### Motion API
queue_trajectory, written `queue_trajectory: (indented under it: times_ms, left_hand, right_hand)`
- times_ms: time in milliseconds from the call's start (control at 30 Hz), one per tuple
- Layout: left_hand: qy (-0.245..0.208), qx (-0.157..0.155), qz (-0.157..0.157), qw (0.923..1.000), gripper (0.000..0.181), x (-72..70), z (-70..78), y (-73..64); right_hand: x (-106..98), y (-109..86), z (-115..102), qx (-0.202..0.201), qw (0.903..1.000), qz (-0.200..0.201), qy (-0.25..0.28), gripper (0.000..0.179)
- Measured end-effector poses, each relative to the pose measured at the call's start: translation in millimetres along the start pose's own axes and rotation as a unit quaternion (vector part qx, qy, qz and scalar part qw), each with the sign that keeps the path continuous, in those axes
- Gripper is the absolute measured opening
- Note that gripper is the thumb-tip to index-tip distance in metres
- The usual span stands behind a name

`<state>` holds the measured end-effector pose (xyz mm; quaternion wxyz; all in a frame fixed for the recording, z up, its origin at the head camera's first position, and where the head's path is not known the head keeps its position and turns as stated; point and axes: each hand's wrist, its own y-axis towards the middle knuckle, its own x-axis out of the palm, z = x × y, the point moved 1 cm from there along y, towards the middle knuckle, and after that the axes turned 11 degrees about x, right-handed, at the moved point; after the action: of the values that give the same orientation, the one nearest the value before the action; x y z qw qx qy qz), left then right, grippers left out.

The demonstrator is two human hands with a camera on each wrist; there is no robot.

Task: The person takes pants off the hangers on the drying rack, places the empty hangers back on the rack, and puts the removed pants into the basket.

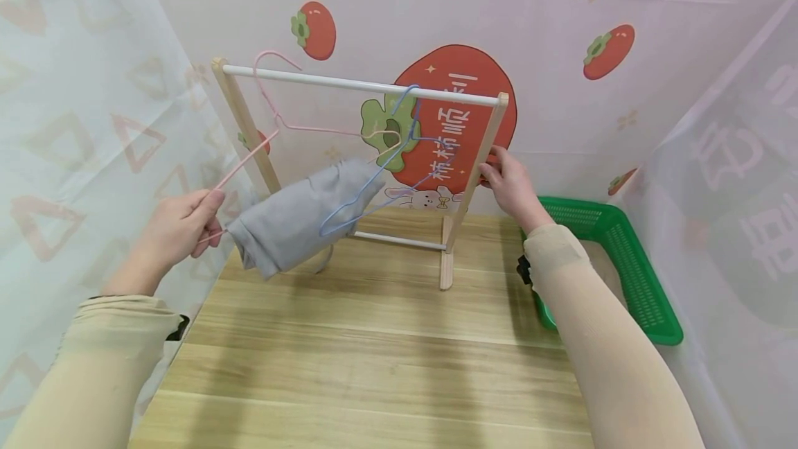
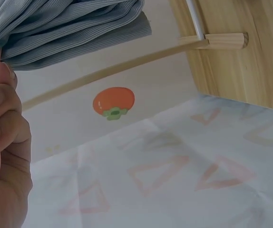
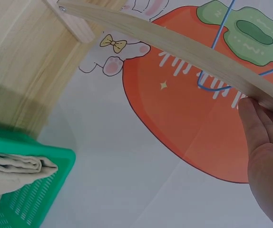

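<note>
In the head view my left hand (image 1: 181, 224) grips the left end of a pink hanger (image 1: 312, 129). Its hook arches above the rod of a small clothes rack (image 1: 349, 83); whether it rests on the rod cannot be told. Folded grey ribbed cloth (image 1: 305, 217) is draped over the hanger's lower bar, and it also fills the top left of the left wrist view (image 2: 74, 33). My right hand (image 1: 514, 186) holds the rack's right post (image 1: 467, 192), its fingertips partly hidden there. A blue hanger (image 1: 364, 192) hangs from the rod near that post, in front of part of the cloth.
A green plastic basket (image 1: 651, 289) stands right of the rack, with folded beige cloth (image 3: 17, 173) inside. Under the rack is a wood-grain table (image 1: 374, 366). Printed sheets (image 1: 679, 89) hang behind and along both sides.
</note>
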<state>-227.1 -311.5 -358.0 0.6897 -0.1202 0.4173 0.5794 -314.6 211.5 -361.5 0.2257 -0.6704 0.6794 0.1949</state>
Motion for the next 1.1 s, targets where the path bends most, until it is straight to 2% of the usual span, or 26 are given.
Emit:
queue_trajectory:
  times_ms: [567, 700, 1100]
  left_hand:
    - [0.017, 0.008, -0.012, 0.9998, 0.048, -12.7, -12.9, -25.0]
    - [0.024, 0.0, -0.016, 0.9996, 0.047, -13.8, -15.5, -32.1]
    - [0.066, -0.02, -0.065, 0.9955, 0.051, -15.7, -17.6, -50.3]
  right_hand:
    - [0, -0.6, 1, 0.0, 1.0, 0.007, 0.0, 0.048]
    - [0, -0.5, 1, 0.0, 1.0, 0.008, -0.003, 0.048]
    - [1, -1.8, 0, 0.0, 1.0, 0.008, 0.002, 0.048]
